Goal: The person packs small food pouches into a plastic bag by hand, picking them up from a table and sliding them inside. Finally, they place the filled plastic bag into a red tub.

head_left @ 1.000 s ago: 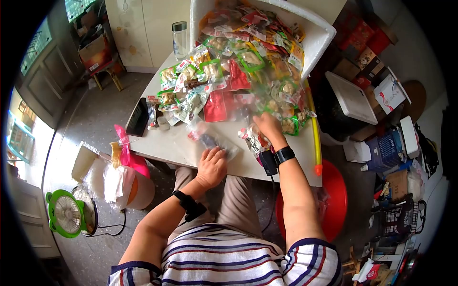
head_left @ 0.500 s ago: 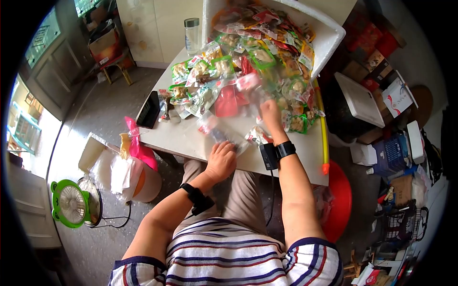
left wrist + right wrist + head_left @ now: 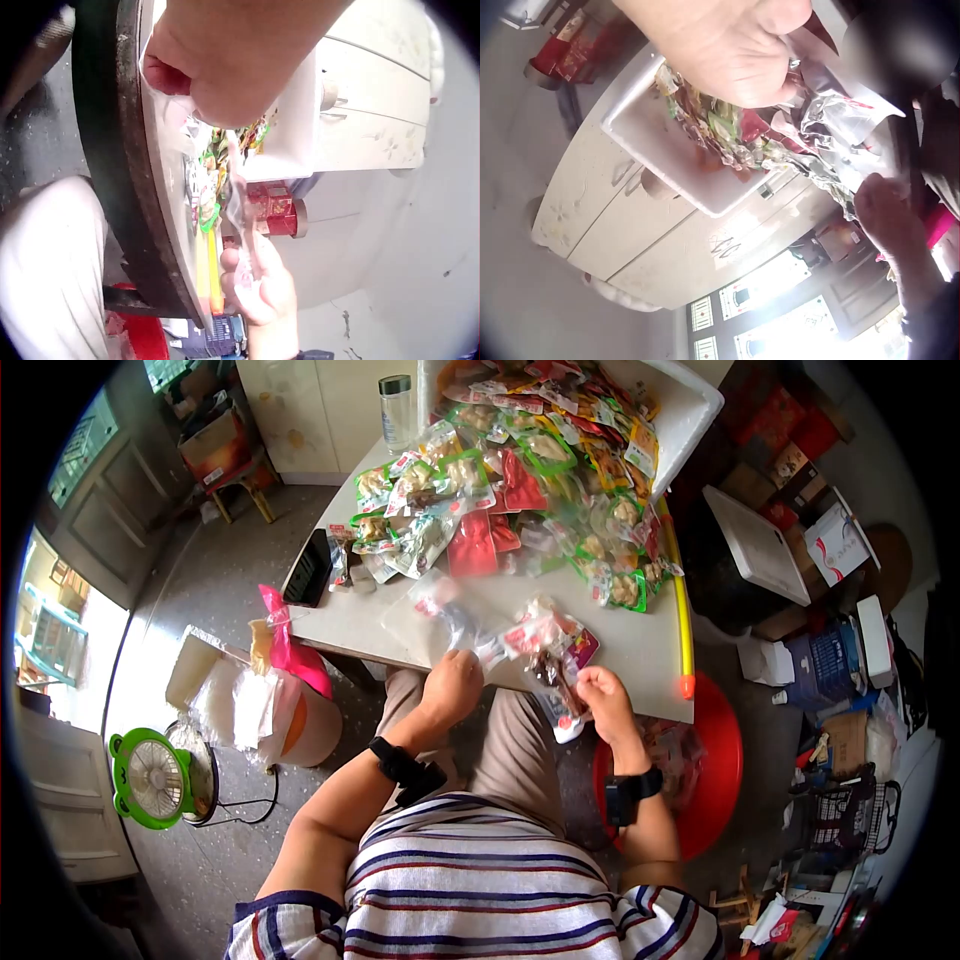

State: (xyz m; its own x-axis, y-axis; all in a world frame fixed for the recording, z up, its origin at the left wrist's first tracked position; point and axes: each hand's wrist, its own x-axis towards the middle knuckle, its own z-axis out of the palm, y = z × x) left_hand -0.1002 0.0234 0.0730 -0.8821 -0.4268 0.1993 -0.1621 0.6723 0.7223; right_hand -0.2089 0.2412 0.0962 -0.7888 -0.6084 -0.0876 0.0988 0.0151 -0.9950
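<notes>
My left hand point(image 3: 455, 685), its fingers curled, pinches the edge of a clear plastic bag point(image 3: 415, 625) at the table's front edge. Across from it my right hand point(image 3: 607, 705) holds sealed snack packets point(image 3: 555, 672) between thumb and fingers, over the front edge of the table. One packet shows dark brown contents, another a purple-red corner. In the right wrist view the shiny packaging point(image 3: 832, 116) stretches between the two hands. A heap of small food packets point(image 3: 460, 480), several green-edged and some red, lies farther back on the table.
A white foam box point(image 3: 690, 400) tips its packets onto the table point(image 3: 640, 650). A yellow tube point(image 3: 678, 600) lies along the right edge. At the left are a phone point(image 3: 307, 570) and a glass bottle point(image 3: 396, 415). A red basin point(image 3: 725, 760) stands below right.
My right hand has come back from the heap toward the front edge, bringing packets. My left hand has gone from lying on the clear bag to pinching its edge.
</notes>
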